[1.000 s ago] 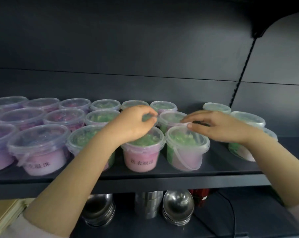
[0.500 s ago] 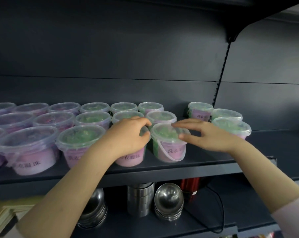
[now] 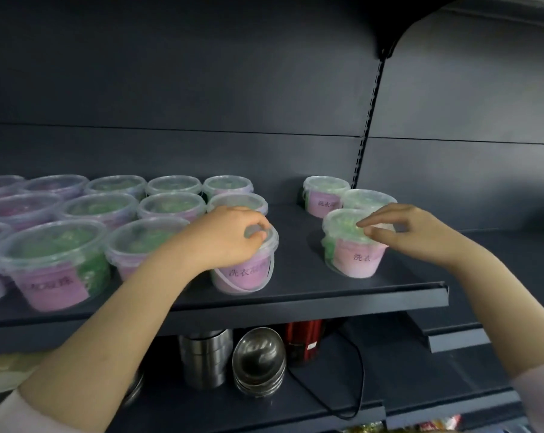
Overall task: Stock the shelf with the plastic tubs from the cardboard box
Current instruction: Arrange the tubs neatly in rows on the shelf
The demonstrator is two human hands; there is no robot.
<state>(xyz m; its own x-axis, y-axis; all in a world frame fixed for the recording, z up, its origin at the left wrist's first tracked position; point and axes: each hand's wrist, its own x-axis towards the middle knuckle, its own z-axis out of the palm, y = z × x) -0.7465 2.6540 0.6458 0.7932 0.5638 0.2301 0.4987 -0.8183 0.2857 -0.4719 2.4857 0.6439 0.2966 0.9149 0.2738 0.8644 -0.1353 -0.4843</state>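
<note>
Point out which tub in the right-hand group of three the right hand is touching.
The front tub, nearest the shelf edge. The right hand rests its fingertips on its lid; the other two tubs stand behind it, untouched.

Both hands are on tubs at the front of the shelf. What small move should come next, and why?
Probably the right hand should slide its tub left toward the tub under the left hand. A bare strip of shelf separates these two, while the tubs further left stand close together in rows.
</note>
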